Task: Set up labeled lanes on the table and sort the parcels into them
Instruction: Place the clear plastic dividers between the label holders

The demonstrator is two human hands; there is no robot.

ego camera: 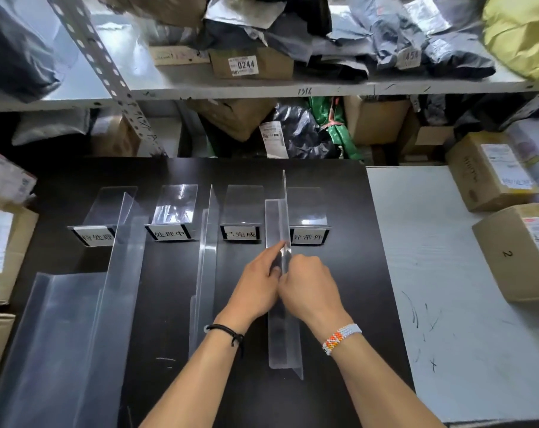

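Several clear acrylic sign holders with white labels, such as the right-most one (308,236), stand in a row across the black table (339,273). Clear L-shaped dividers run front to back between them: one at the left (123,267), one in the middle (207,257), one at the right (280,220). Both hands hold the right divider's upright wall from either side: my left hand (259,285) with fingers straight along it, my right hand (311,288) with fingers curled on its top edge. A spare clear divider (61,335) lies at the front left.
Cardboard parcels sit on the white surface (447,288) at right, two of them (487,171) (521,248) near the edge, and more boxes (2,248) at the left. Metal shelves (262,88) behind the table carry boxes and grey and black mailer bags.
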